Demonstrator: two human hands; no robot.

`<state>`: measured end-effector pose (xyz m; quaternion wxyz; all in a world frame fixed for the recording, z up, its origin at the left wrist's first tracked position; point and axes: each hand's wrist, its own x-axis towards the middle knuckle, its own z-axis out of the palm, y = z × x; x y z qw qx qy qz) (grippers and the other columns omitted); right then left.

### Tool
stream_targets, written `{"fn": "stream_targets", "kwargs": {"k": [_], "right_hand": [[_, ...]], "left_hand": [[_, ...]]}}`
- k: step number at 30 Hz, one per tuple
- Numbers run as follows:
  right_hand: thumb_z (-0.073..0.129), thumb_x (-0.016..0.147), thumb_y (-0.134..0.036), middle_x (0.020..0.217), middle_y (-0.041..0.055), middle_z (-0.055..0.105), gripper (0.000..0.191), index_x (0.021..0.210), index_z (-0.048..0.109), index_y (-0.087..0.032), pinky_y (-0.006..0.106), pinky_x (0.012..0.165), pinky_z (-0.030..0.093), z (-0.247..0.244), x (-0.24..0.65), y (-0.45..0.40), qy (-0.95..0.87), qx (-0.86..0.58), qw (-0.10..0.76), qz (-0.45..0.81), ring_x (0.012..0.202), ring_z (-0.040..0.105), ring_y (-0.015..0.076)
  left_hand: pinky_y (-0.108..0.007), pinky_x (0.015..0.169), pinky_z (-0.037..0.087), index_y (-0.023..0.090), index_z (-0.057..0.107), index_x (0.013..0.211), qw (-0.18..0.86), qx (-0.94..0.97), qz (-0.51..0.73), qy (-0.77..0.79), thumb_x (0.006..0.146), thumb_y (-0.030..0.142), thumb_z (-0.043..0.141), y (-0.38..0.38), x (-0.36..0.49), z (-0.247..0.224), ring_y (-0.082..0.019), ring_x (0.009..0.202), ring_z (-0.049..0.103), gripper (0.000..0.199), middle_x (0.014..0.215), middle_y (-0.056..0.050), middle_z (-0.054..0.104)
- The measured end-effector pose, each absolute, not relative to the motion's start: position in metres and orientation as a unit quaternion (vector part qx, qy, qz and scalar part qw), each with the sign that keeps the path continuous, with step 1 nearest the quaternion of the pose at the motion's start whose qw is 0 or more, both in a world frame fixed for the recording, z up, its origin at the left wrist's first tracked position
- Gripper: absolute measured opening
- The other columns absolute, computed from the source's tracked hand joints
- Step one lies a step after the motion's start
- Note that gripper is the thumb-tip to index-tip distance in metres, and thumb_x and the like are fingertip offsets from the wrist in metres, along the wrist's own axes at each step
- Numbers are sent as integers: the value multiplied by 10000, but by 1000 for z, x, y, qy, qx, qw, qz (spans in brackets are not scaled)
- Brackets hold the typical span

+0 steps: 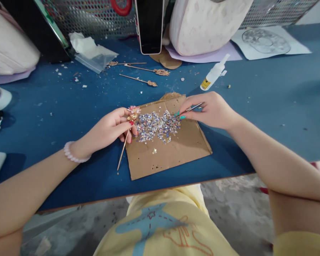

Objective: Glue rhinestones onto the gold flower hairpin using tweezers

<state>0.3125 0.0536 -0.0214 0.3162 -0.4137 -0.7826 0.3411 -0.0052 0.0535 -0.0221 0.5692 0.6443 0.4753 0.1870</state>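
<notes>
A flat piece of cardboard lies on the blue table, with a loose heap of small blue, silver and pinkish chips spread over its middle. At the heap's left edge, my left hand is closed on a gold hairpin whose head carries a pink flower-like ornament; the pin's stem slants down toward me. My right hand pinches metal tweezers over the heap's right side, their tips down among the chips. Whether the tips grip a chip is too small to tell.
Behind the cardboard lie several gold hairpins. A white glue bottle stands at the right rear. Farther back are a phone, a white bag, a plastic bag and a drawing. A tape roll sits far left.
</notes>
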Motion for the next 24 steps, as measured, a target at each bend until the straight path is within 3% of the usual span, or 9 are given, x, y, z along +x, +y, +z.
{"fn": "stream_targets", "kwargs": {"k": [4, 11, 24], "right_hand": [[724, 839, -299, 886, 25, 749, 112, 890, 717, -201, 333, 792, 572, -20, 310, 52, -771, -403, 330, 366, 798, 704, 155], [727, 842, -374, 902, 51, 766, 190, 881, 745, -189, 364, 836, 584, -22, 312, 54, -772, -421, 330, 344, 822, 713, 178], [706, 839, -365, 912, 48, 743, 172, 881, 741, -202, 372, 862, 572, -22, 307, 51, -762, -446, 319, 344, 835, 699, 183]], "left_hand": [[-227, 479, 459, 177, 539, 1060, 567, 646, 188, 475, 902, 291, 601, 53, -5, -22, -107, 522, 658, 204, 768, -4, 729], [-230, 462, 460, 167, 545, 1056, 562, 647, 197, 476, 879, 264, 624, 53, -5, -22, -114, 512, 663, 216, 762, -14, 734], [-233, 460, 461, 163, 547, 1035, 560, 646, 197, 479, 889, 261, 615, 52, -3, -20, -109, 503, 659, 188, 757, -15, 728]]}}
